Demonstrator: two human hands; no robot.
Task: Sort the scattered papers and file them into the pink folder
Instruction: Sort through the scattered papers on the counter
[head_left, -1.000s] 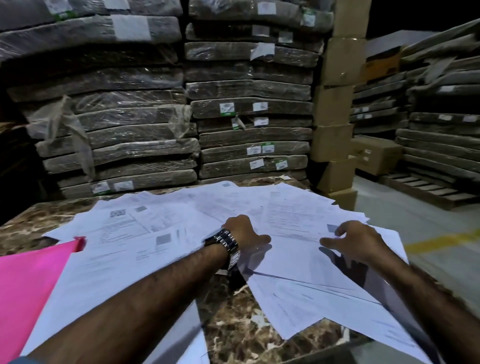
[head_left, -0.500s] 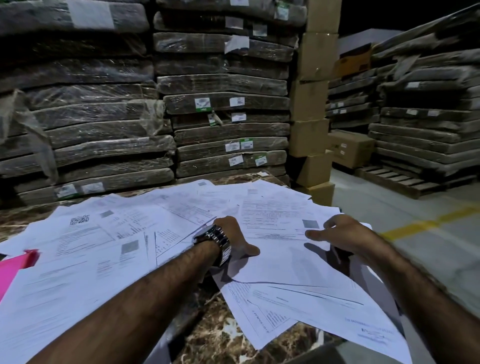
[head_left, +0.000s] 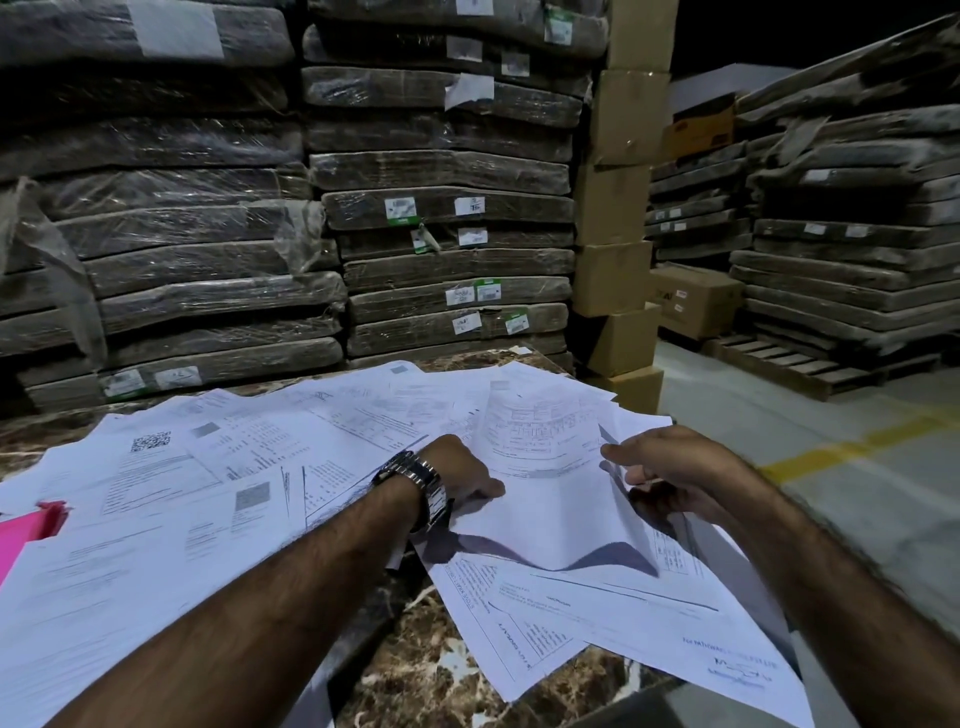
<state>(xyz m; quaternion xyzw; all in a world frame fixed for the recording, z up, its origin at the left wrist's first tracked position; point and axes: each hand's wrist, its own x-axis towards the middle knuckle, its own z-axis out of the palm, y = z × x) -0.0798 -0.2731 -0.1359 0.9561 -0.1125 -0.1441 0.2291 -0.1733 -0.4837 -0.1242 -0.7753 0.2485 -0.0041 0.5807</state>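
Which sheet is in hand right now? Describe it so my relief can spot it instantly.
On the marble table, look between the watch-wearing left hand and the right hand. The lifted sheet is pinched at its edge by the right hand; unlike its flat neighbours, it bows upward and casts a shadow.

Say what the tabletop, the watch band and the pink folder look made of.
Tabletop: polished brown stone, likely marble, given pale veining. Watch band: shiny linked metal, probably steel. Pink folder: matte plastic or card; only a corner shows.
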